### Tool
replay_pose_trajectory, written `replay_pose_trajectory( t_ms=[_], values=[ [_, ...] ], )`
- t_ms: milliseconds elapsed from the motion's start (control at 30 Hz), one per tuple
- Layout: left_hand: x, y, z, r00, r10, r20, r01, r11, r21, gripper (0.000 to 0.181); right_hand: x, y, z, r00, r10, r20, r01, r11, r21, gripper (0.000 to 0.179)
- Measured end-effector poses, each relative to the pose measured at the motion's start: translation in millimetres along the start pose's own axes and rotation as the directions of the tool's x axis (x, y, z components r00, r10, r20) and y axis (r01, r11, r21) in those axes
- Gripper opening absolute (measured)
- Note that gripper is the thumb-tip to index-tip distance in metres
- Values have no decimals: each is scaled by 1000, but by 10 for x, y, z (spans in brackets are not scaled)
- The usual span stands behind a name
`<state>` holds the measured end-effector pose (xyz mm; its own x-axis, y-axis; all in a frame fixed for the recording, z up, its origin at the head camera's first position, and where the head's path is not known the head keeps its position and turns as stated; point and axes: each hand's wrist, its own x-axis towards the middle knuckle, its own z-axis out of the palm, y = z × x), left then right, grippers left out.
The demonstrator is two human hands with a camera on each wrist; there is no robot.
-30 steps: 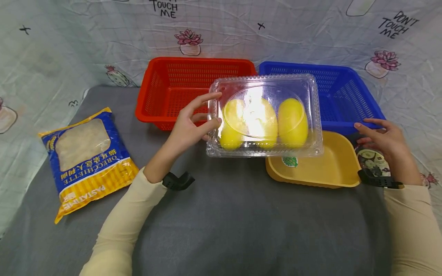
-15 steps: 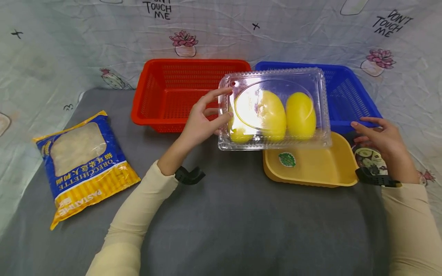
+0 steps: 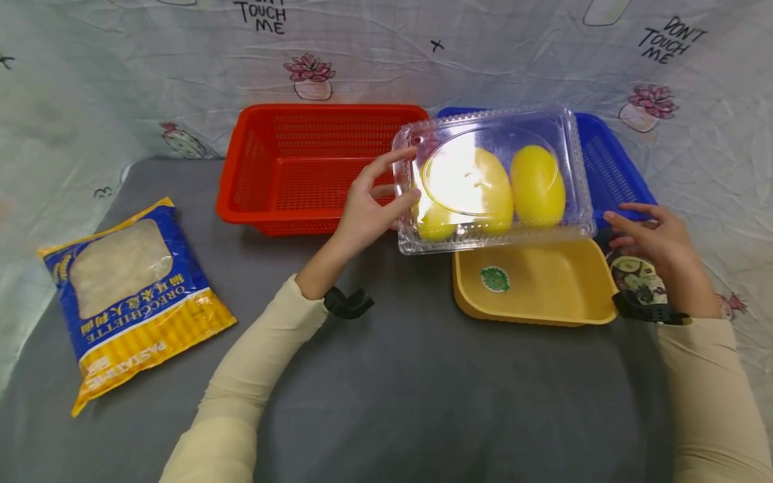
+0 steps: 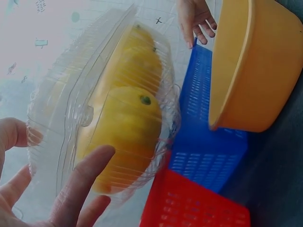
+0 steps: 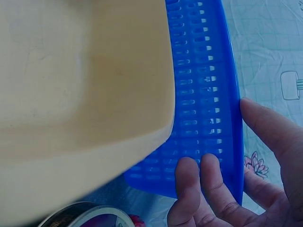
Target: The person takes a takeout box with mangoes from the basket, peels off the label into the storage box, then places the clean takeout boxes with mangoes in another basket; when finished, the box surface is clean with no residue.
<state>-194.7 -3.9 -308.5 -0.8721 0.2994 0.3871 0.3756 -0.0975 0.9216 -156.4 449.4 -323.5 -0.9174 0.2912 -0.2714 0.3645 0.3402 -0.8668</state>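
Observation:
My left hand (image 3: 368, 211) grips the left end of a clear plastic clamshell box (image 3: 546, 127) in the head view. Inside lie three yellow fruits (image 3: 539, 184), one with a green stem end in the left wrist view. The box is raised, tilted, and overlaps the blue basket (image 3: 617, 176) and the back of a yellow plastic tub (image 3: 534, 285). My right hand (image 3: 664, 241) is at the basket's front right corner, a fingertip against its rim in the right wrist view; its fingers are loosely bent.
A red basket (image 3: 323, 218) stands left of the blue one. At the left lies a blue and yellow pasta bag (image 3: 141, 295). A round labelled container (image 3: 637, 276) sits under my right wrist. Patterned cloth (image 3: 368, 54) hangs behind the grey table (image 3: 447, 402).
My left hand has carried the box of fruit rightward and slightly back, farther over the blue basket, tilting it. My right hand keeps its place at the basket corner while the view shifts slightly.

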Motion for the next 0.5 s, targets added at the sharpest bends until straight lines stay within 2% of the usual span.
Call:
replay_pose_trajectory(
  t_ms=[133, 233, 500],
  values=[
    [42, -41, 46, 1000, 26, -14, -27, 999, -32, 51, -22, -37, 24, 999, -13, 33, 13, 1000, 2, 33],
    [67, -55, 79, 1000, 22, -9, -22, 997, -67, 51, -42, -63, 34, 999, 1, 36, -2, 1000, 15, 31],
    [151, -65, 168, 1000, 9, -14, -11, 994, -105, 51, -45, -57, 14, 999, -1, 38, 3, 999, -38, 30]
  ],
)
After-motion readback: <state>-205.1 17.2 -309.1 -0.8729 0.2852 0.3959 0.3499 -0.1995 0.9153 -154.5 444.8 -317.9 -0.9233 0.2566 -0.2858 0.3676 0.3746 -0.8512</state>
